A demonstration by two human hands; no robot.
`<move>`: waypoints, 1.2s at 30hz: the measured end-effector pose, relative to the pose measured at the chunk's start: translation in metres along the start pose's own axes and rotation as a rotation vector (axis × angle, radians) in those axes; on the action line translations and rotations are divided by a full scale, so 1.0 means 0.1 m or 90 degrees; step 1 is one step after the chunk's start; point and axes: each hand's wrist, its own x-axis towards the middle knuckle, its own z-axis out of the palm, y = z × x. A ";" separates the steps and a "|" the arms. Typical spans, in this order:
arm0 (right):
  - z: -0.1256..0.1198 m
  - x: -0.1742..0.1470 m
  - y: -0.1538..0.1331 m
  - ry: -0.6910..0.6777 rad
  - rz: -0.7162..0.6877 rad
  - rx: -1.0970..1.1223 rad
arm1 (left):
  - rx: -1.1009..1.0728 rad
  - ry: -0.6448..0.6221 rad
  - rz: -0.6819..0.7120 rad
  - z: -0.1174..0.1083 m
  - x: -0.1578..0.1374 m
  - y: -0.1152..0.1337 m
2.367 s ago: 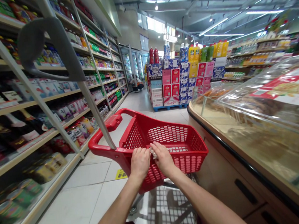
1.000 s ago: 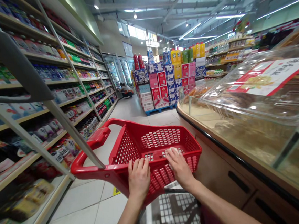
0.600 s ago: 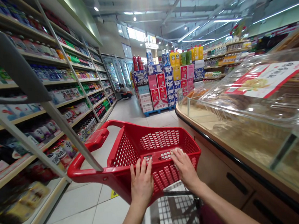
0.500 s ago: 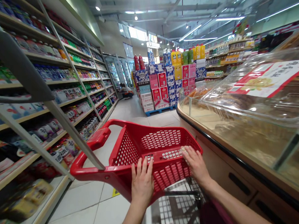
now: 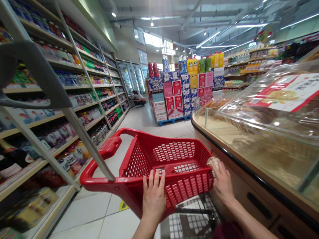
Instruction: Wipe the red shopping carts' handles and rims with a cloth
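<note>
A red plastic shopping cart [image 5: 173, 153] with lattice sides stands sideways in front of me. My left hand [image 5: 154, 193] rests on the near rim of its basket, fingers stretched out and nothing held. At the right end of the basket, my right hand [image 5: 221, 175] presses a crumpled pale cloth [image 5: 213, 163] against the outer corner; most of the cloth lies under the fingers. A grey metal bar with a dark grey plastic handle [image 5: 46, 84] rises at the cart's left end.
Shelves of drinks [image 5: 70, 82] line the left side. A glass-edged counter [image 5: 204, 125] with clear plastic food boxes [image 5: 272, 110] runs close along the right. Ahead, boxed drinks [image 5: 174, 96] are stacked on a blue pallet, and a person [image 5: 139, 99] crouches near the fridges.
My right hand has moved with the cloth from the inside of the rim rightward, around to the basket's outer right corner. My left hand stays on the near rim. The view shifts slightly.
</note>
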 end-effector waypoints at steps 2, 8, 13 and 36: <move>0.01 0.01 -0.06 -0.036 -0.100 0.045 | 0.009 0.004 0.001 0.00 0.00 -0.01; 0.00 0.11 0.06 -0.030 -0.065 -0.011 | 0.010 0.013 0.004 0.04 -0.01 -0.01; -0.04 0.08 -0.11 -0.051 -0.212 0.034 | -0.016 0.019 -0.023 0.05 -0.01 0.01; -0.02 0.10 0.01 -0.053 -0.196 0.009 | -0.054 -0.012 -0.031 -0.06 0.03 0.04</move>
